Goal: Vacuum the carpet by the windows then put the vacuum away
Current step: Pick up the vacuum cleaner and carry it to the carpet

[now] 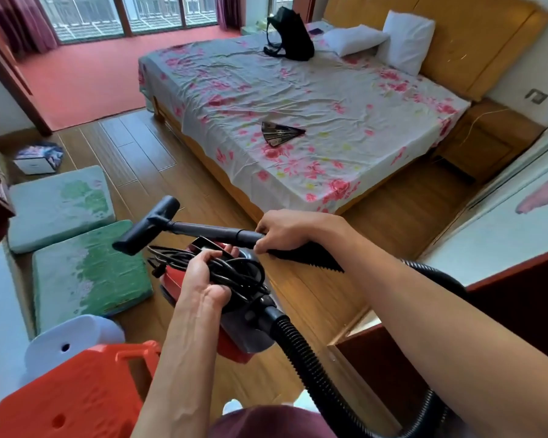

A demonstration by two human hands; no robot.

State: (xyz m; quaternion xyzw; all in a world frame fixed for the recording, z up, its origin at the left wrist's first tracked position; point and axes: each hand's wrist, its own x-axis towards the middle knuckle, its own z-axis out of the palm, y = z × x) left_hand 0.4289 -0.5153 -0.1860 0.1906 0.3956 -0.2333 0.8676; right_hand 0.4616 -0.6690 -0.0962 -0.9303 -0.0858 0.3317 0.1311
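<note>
Head view: right hand (282, 230) is wrapped round the black telescopic wand (209, 230). The wand runs roughly level, with the black floor nozzle (146, 226) at its left end, off the floor. Left hand (203, 275) clutches the bundled black power cord (234, 267) against the red-and-grey canister vacuum body (247, 333). The red carpet (83, 67) by the windows lies well ahead, up-left, on the nozzle's side. The route runs over wood floor between the floral-sheeted bed (298, 90) and the green floor cushions (89, 273), with a red plastic stool (76, 396) near left. Cord likely needs unwinding first.

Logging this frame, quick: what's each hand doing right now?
Left hand: holding the coiled cord.
Right hand: holding the vacuum tube.
</note>
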